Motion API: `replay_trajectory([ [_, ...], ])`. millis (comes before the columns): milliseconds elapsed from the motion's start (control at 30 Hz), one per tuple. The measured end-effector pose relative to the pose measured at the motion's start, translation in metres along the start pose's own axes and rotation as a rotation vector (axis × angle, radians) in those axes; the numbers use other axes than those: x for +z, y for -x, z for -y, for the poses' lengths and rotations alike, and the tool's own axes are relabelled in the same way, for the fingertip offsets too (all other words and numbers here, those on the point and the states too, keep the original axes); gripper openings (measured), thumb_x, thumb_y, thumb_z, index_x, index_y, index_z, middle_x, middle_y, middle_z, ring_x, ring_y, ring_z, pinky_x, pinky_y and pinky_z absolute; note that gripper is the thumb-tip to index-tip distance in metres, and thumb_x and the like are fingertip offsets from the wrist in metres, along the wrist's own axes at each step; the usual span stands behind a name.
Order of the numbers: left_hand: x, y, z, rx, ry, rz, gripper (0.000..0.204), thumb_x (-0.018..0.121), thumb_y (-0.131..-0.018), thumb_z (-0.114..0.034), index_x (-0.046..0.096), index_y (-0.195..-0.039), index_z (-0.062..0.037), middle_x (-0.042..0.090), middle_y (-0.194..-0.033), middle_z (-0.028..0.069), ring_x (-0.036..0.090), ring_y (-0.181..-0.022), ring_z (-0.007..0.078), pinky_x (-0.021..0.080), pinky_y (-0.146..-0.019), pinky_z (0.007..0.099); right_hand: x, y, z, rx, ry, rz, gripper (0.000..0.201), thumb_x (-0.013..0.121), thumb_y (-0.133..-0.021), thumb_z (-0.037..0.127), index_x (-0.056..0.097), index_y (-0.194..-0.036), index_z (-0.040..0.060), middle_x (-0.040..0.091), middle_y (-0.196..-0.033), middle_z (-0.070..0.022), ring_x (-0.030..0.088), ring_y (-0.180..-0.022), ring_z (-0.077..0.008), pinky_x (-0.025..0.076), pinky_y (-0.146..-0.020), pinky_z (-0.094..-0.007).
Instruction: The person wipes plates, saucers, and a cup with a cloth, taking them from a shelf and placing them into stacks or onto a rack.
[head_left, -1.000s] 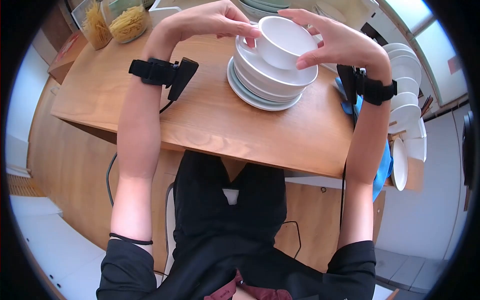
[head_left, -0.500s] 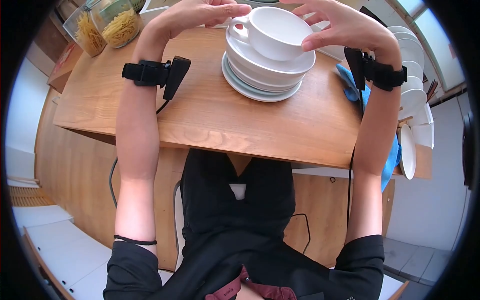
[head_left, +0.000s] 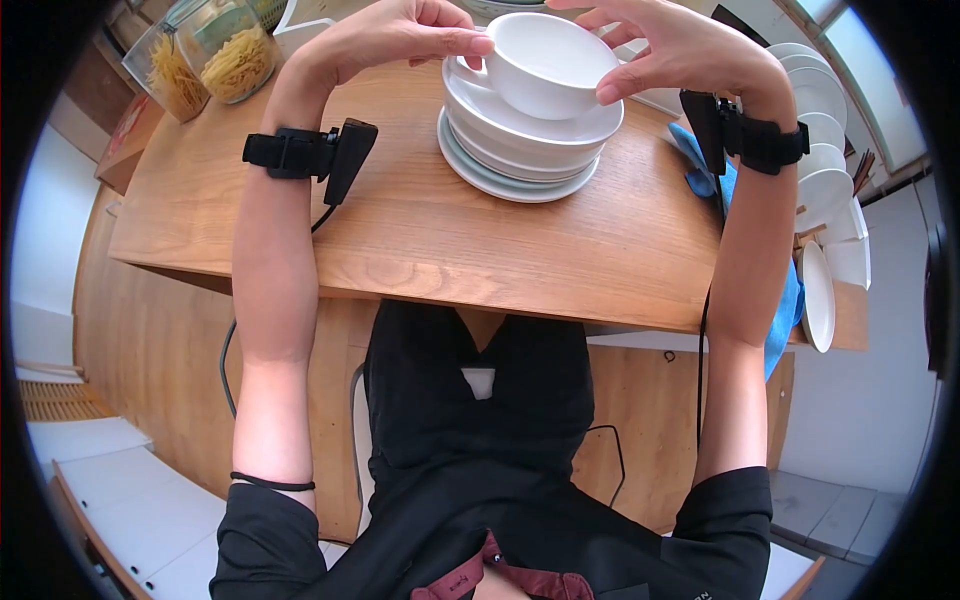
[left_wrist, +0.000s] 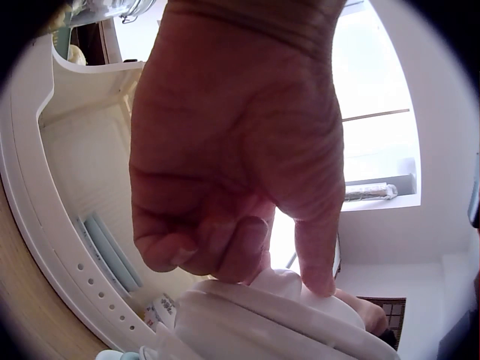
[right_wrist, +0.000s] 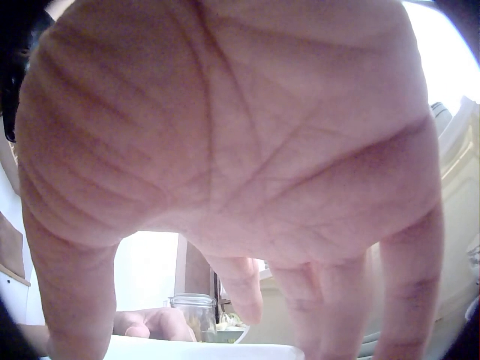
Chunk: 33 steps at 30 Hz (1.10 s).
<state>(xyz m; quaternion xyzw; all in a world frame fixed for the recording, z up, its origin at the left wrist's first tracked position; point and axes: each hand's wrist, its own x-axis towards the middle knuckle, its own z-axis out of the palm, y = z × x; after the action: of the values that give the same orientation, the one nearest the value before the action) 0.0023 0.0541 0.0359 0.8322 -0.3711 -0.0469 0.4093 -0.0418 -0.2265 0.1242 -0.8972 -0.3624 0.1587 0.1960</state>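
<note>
The glossy white cup with a side handle (head_left: 548,98) appears set atop the stack of white and pale-green dishes (head_left: 520,152) on the brown wooden desk (head_left: 450,240), release undone: left hand (head_left: 395,38) pinching its handle side, right hand (head_left: 700,52) gripping its right side.

A wooden desk (head_left: 480,262) is standing on a wood-plank floor (head_left: 170,360), white cabinets (head_left: 150,510) are lining the lower left, and bright daylight is coming through a window (head_left: 880,100) beside pale walls (head_left: 850,400).

Head view downward; wrists close-up
</note>
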Motion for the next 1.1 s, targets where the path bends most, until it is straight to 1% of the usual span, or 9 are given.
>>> replay_trajectory([
  [200, 0.0, 0.0, 0.001, 0.018, -0.026, 0.0, 0.037, 0.07, -0.085, -0.047, 0.076, -0.089, -0.0111, 0.064, -0.067, -0.0036, 0.045, -0.057, 0.0031, 0.032, -0.052, 0.0193, 0.0, 0.0, -0.001, -0.009, 0.02, 0.0, 0.09, 0.085, -0.072, 0.034, 0.038, -0.142, 0.0002, 0.06, -0.124, -0.0184, 0.055, -0.115, -0.0249, 0.046, -0.099, -0.0363],
  [367, 0.002, 0.0, 0.004, 0.049, -0.034, -0.024, 0.036, 0.071, -0.084, -0.047, 0.076, -0.09, -0.011, 0.063, -0.067, -0.0037, 0.046, -0.058, 0.0034, 0.033, -0.052, 0.0195, -0.001, 0.001, -0.001, -0.079, 0.014, 0.025, 0.085, 0.084, -0.074, 0.031, 0.04, -0.141, 0.0008, 0.062, -0.119, -0.0131, 0.056, -0.106, -0.0193, 0.048, -0.092, -0.0318],
  [500, 0.001, -0.001, 0.003, 0.046, -0.032, -0.024, 0.036, 0.071, -0.084, -0.046, 0.076, -0.09, -0.0114, 0.062, -0.067, -0.0042, 0.046, -0.059, 0.0036, 0.032, -0.052, 0.0198, -0.003, 0.004, -0.003, -0.069, -0.017, 0.031, 0.08, 0.083, -0.076, 0.027, 0.043, -0.139, 0.0003, 0.06, -0.122, -0.0129, 0.057, -0.104, -0.019, 0.048, -0.09, -0.0306],
  [600, 0.001, -0.001, 0.003, 0.045, -0.039, -0.023, 0.035, 0.071, -0.085, -0.046, 0.076, -0.09, -0.0116, 0.061, -0.066, -0.0045, 0.046, -0.059, 0.0038, 0.032, -0.052, 0.0199, -0.005, 0.006, 0.0, -0.138, 0.059, 0.02, 0.075, 0.082, -0.077, 0.025, 0.046, -0.137, -0.0007, 0.058, -0.126, -0.0128, 0.057, -0.102, -0.0186, 0.05, -0.088, -0.0298],
  [767, -0.001, -0.001, 0.005, 0.022, -0.062, -0.019, 0.037, 0.071, -0.085, -0.046, 0.076, -0.094, -0.0111, 0.061, -0.068, -0.0042, 0.047, -0.06, 0.0045, 0.033, -0.054, 0.02, -0.007, 0.008, -0.001, -0.038, 0.099, 0.034, 0.07, 0.079, -0.08, 0.024, 0.047, -0.137, -0.0012, 0.056, -0.129, -0.0152, 0.058, -0.104, -0.0195, 0.051, -0.088, -0.0305],
  [900, 0.001, 0.0, 0.004, 0.029, -0.032, -0.048, 0.04, 0.071, -0.084, -0.047, 0.074, -0.099, -0.01, 0.065, -0.075, -0.0013, 0.055, -0.068, 0.0061, 0.04, -0.061, 0.0201, -0.01, 0.012, 0.0, 0.049, 0.066, 0.03, 0.07, 0.078, -0.08, 0.026, 0.047, -0.136, -0.0021, 0.057, -0.128, -0.018, 0.058, -0.109, -0.0222, 0.051, -0.092, -0.0332],
  [933, 0.001, 0.0, 0.004, 0.035, -0.019, -0.054, 0.042, 0.072, -0.084, -0.048, 0.074, -0.101, -0.0098, 0.066, -0.077, -0.0002, 0.057, -0.071, 0.0069, 0.042, -0.064, 0.0204, -0.01, 0.015, -0.005, 0.052, 0.108, -0.034, 0.071, 0.078, -0.08, 0.027, 0.047, -0.136, -0.0026, 0.057, -0.127, -0.0189, 0.058, -0.111, -0.0234, 0.05, -0.094, -0.0345],
  [967, 0.001, 0.0, 0.004, 0.034, -0.019, -0.054, 0.042, 0.072, -0.084, -0.048, 0.074, -0.101, -0.0098, 0.066, -0.077, -0.0002, 0.057, -0.071, 0.0069, 0.042, -0.064, 0.0204, -0.009, 0.016, -0.008, 0.054, 0.151, -0.097, 0.071, 0.078, -0.08, 0.028, 0.047, -0.136, -0.0031, 0.057, -0.127, -0.0197, 0.058, -0.113, -0.0245, 0.049, -0.095, -0.0359],
  [1100, 0.0, -0.001, 0.009, 0.045, -0.027, -0.023, 0.044, 0.072, -0.082, -0.049, 0.074, -0.101, -0.0095, 0.067, -0.08, 0.0014, 0.059, -0.074, 0.0092, 0.044, -0.068, 0.0217, -0.008, 0.014, -0.006, 0.06, 0.193, -0.108, 0.074, 0.079, -0.08, 0.03, 0.045, -0.136, -0.0039, 0.057, -0.127, -0.0197, 0.057, -0.113, -0.0255, 0.049, -0.096, -0.0369],
])
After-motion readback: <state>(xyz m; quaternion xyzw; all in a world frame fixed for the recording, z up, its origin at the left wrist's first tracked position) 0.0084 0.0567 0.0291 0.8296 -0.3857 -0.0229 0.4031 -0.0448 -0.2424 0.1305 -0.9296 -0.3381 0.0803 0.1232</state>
